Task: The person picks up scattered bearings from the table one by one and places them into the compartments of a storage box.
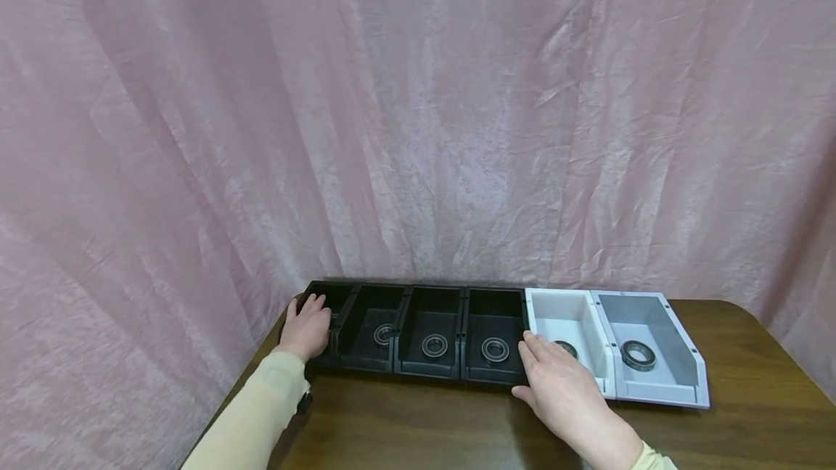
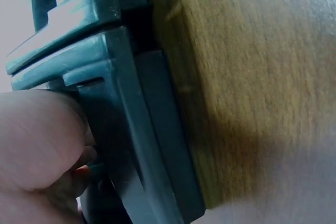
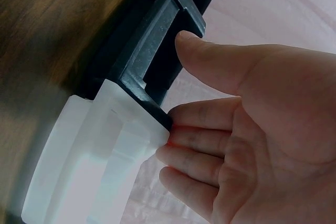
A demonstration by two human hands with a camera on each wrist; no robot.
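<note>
My left hand (image 1: 307, 328) lies over the leftmost black bin (image 1: 341, 290), palm down, with fingers spread and largely straight. In the left wrist view its palm is right at the black bin's front edge (image 2: 131, 93), and its fingertips are partly hidden behind that wall. My right hand (image 1: 564, 383) reaches over the front of the white bin (image 1: 597, 343), fingers extended and thumb apart. Its fingertips (image 3: 176, 153) are right at the corner where white and black bins meet. Partly hidden behind this hand is a ring-shaped bearing (image 1: 567, 347) in the white bin.
Black bins hold metal bearings, among them a left bearing (image 1: 383, 334), a middle bearing (image 1: 434, 345) and a right bearing (image 1: 495, 349). A pale grey bin (image 1: 660, 392) at the right end holds a dark bearing (image 1: 638, 355). The row stands on a wooden table (image 1: 405, 419) before a pink curtain (image 1: 424, 129).
</note>
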